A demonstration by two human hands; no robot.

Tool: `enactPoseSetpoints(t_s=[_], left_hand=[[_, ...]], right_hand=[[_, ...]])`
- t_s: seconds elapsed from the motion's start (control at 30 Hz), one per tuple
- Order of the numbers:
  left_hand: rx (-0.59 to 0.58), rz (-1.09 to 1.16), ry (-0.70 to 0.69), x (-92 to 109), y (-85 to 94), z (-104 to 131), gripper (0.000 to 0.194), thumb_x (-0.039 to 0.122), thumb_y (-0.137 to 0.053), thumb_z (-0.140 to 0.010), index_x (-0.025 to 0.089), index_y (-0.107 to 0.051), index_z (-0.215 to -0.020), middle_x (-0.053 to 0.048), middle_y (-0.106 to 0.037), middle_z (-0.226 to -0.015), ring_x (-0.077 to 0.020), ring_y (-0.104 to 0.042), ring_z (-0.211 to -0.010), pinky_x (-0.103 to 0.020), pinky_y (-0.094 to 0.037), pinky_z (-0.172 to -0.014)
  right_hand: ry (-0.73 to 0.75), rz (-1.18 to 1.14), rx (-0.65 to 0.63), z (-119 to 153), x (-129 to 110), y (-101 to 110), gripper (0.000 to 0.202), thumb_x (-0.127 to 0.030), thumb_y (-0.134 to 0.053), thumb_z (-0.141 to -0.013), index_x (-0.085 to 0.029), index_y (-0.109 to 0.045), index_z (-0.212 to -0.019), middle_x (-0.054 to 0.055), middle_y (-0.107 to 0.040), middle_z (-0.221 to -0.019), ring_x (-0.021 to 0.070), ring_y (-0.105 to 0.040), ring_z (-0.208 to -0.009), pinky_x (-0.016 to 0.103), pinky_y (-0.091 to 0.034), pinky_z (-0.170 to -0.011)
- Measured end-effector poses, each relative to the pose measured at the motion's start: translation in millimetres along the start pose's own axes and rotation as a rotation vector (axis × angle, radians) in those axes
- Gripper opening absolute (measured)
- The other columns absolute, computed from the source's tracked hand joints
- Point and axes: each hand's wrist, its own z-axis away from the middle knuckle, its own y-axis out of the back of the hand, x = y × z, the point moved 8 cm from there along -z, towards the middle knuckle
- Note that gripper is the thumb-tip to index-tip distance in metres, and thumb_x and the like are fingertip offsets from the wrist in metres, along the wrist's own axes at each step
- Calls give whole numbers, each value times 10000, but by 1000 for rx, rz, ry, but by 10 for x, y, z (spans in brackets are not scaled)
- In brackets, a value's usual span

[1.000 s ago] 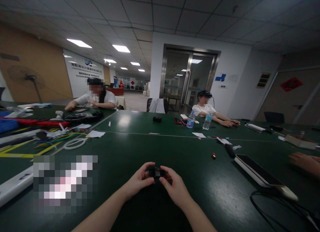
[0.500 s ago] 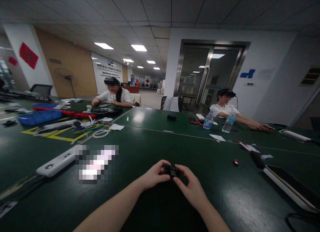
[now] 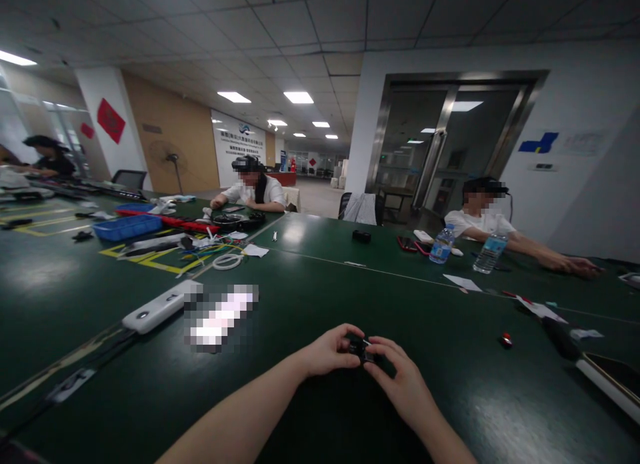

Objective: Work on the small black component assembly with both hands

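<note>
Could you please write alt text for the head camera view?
Two bare hands, left hand and right hand, pinch a small black part together over a dark green table. Two seated people and two water bottles are across it.

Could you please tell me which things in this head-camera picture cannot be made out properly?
- Small black part: held between left hand and right hand; fingers cover most of it, and it is too small and dark to identify.
- Item by the white power strip: pixelated patch hides it.
- Flat device at right: cut off by the frame edge.
- Red object on the green table: too small to tell.
</note>
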Motion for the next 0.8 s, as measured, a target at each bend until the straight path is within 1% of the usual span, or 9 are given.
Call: enactPoseSetpoints(t_s=[0.1,0.2,0.3,0.37,0.43,0.5,0.67,0.8], left_hand=[[-14,11,-12,14,-15,-3,461,170,-683,-679,211,-467,-1084,-34,-611,-933,-152,-591,-819,-330,-408,-774],[-19,16,-29,26,-28,-7,452,178,-665,-700,219,-440,-1090,-28,-611,-935,-148,-585,-822,-321,-403,-772],[35,6,-43,49,5,-4,442,187,-656,-708,219,-433,-1089,-21,-613,-920,-146,-588,-812,-321,-402,-779],[33,25,-18,49,-4,4,455,192,-655,-710,225,-418,-1097,-27,-617,-949,-160,-594,-842,-343,-396,-817],[43,14,10,50,-2,18,454,199,-642,-722,236,-407,-1109,-20,-622,-924,-173,-596,-860,-354,-394,-828],[58,-7,7,70,4,33,424,205,-623,-739,241,-412,-1105,-13,-628,-896,-176,-598,-856,-355,-397,-825],[51,-16,9,78,-6,47,430,173,-611,-743,251,-402,-1110,-22,-631,-951,-178,-601,-863,-362,-400,-829],[52,-25,18,77,-10,42,447,169,-615,-738,257,-398,-1119,-31,-632,-982,-188,-597,-884,-372,-392,-838]], right_hand=[[13,27,8,-3,-17,5,161,-289,-638,-682,-284,-670,-840,34,-600,-1075,250,-516,-1053,447,-376,-941],[49,20,66,5,-78,70,154,-282,-616,-708,-267,-656,-856,42,-596,-1078,235,-514,-1057,424,-372,-950],[65,-19,110,18,-126,136,153,-271,-610,-716,-241,-644,-862,53,-604,-1057,221,-527,-1041,396,-382,-947],[66,-35,140,24,-137,181,163,-274,-612,-714,-231,-637,-869,54,-612,-1037,218,-537,-1026,384,-391,-939],[45,-36,173,27,-117,227,187,-282,-604,-721,-227,-628,-899,52,-621,-1012,216,-549,-1006,387,-396,-933],[21,-35,193,26,-87,260,205,-297,-589,-733,-223,-618,-922,48,-630,-986,215,-561,-981,391,-406,-919],[-20,-79,247,25,-21,342,256,-326,-562,-753,-219,-596,-984,45,-642,-979,212,-576,-962,386,-436,-886],[-26,-121,326,33,6,430,313,-365,-549,-761,-206,-585,-1028,59,-640,-1011,215,-574,-973,384,-441,-883]])
